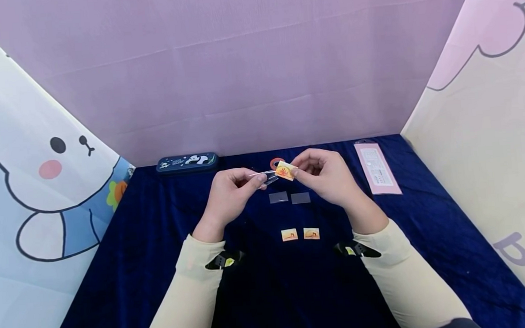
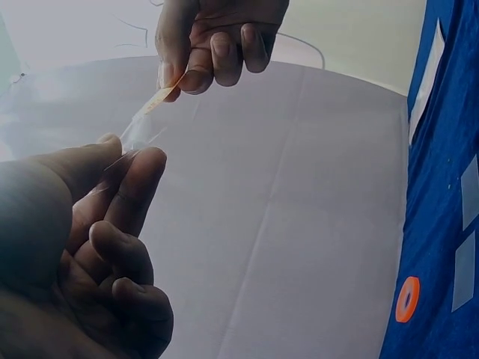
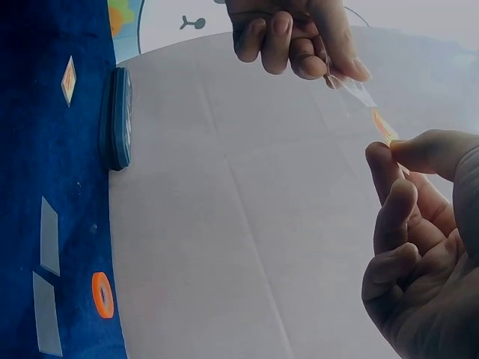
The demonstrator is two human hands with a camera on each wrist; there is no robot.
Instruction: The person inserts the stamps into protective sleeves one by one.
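Between thumb and forefinger, my left hand (image 1: 228, 196) pinches a small clear plastic sleeve (image 2: 137, 136). A small yellow-and-orange printed card (image 1: 284, 170) is pinched by the thumb and finger of my right hand (image 1: 331, 177). The card's near edge meets the mouth of the sleeve in both wrist views; how far it goes in I cannot tell. Both hands are raised over the dark blue cloth. Below them lie two clear sleeves (image 1: 278, 197), side by side. Closer to me, two similar printed cards (image 1: 289, 235) lie flat in a row.
An orange roll of tape (image 3: 102, 295) lies behind the hands. At the back left sits a dark blue panda pencil case (image 1: 187, 162). On the right is a pink flat package (image 1: 377, 169). A purple fabric wall (image 1: 257, 84) closes off the back, with printed panels on both sides.
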